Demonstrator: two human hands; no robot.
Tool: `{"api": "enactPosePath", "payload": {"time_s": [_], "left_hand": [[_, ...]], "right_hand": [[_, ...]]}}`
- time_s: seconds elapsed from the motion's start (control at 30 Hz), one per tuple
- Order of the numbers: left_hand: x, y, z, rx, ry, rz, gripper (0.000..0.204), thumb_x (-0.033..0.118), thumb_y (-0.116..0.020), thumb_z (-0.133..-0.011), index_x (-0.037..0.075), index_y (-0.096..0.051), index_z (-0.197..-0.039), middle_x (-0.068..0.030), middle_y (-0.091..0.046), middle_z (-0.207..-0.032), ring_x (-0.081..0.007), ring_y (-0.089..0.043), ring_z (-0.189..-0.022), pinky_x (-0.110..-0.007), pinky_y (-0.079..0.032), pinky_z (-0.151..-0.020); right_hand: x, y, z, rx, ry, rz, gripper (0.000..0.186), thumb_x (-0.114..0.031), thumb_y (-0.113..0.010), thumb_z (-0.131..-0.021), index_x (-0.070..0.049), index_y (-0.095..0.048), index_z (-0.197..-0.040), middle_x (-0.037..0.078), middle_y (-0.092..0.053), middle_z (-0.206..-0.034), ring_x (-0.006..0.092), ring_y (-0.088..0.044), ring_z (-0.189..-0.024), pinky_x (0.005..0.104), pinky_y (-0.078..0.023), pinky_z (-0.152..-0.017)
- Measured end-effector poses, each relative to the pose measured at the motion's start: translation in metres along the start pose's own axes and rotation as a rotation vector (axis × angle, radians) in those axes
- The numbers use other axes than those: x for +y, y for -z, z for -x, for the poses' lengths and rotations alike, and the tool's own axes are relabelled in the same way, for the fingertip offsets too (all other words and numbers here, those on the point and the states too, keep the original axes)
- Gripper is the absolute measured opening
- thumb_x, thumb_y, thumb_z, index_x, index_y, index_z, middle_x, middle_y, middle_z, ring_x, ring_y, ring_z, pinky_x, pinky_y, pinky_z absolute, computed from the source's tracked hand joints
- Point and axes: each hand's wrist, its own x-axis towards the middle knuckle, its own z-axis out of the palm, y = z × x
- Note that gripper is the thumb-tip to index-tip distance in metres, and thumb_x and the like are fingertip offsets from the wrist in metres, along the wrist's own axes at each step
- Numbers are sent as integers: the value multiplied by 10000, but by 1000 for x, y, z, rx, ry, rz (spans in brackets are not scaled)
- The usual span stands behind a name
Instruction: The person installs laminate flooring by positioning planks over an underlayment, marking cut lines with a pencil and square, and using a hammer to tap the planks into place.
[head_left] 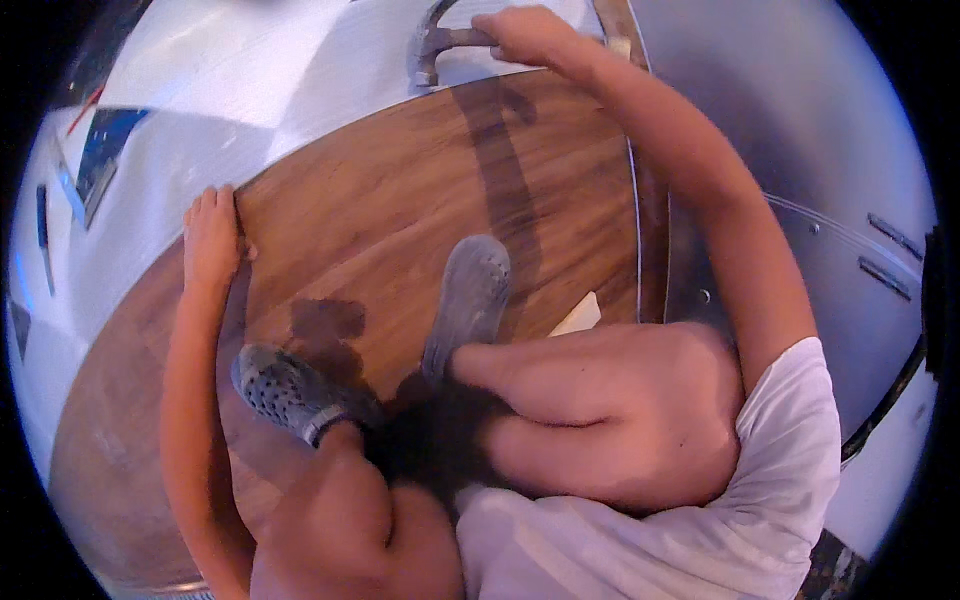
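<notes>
My right hand (520, 35) is wrapped around the handle of a claw hammer (430, 45), raised at the far side with its head toward the left. The hammer's shadow falls on the brown wood-look flooring (400, 170) below. At the flooring's far left edge rests my left hand (212, 240). Its fingers lie stretched over the edge, and the thumb is on the wood side. A dark strip shows between fingers and thumb; I cannot tell whether it is a shadow or an object. Beyond the edge spreads a pale sheet-like surface (230, 90).
My feet in grey clogs (475, 285) stand on the flooring. Beside my right knee lies a small pale wedge-shaped piece (578, 315). A large grey-white cabinet-like panel (780, 130) with dark handles borders the right. Several tools, including a flat metal one (95, 190), lie far left.
</notes>
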Motion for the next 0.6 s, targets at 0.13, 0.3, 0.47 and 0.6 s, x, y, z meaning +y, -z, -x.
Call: {"api": "enactPosePath", "payload": {"time_s": [0.13,0.3,0.47,0.6], "left_hand": [[-4,4,-10,-106,-6,22,724,168,-941,-532,12,-534,-1111,-176,-592,-1077,-386,-552,-1092,-499,-428,-928],[23,14,-43,-294,105,176,680,262,-964,-527,18,-517,-978,-193,-612,-977,-418,-569,-963,-495,-447,-843],[101,-4,-102,-214,-212,171,680,329,-973,-504,12,-506,-884,-214,-583,-897,-412,-555,-863,-494,-450,-750],[171,-19,-143,-271,-290,110,732,398,-955,-542,-5,-517,-967,-223,-592,-985,-430,-572,-967,-500,-470,-832]], "right_hand": [[4,-64,82,104,-306,-369,356,-326,-706,-848,-105,-584,-1100,196,-698,-937,434,-664,-895,558,-515,-758],[-59,-158,205,166,-565,-677,363,-311,-715,-829,-91,-609,-1098,219,-698,-920,441,-673,-851,550,-528,-743],[-100,-218,282,47,-678,-838,403,-310,-727,-828,-106,-605,-1153,213,-695,-946,438,-670,-874,535,-529,-761],[-107,-253,303,-53,-699,-886,468,-366,-727,-826,-126,-620,-1213,179,-710,-996,440,-671,-916,546,-528,-811]]}}
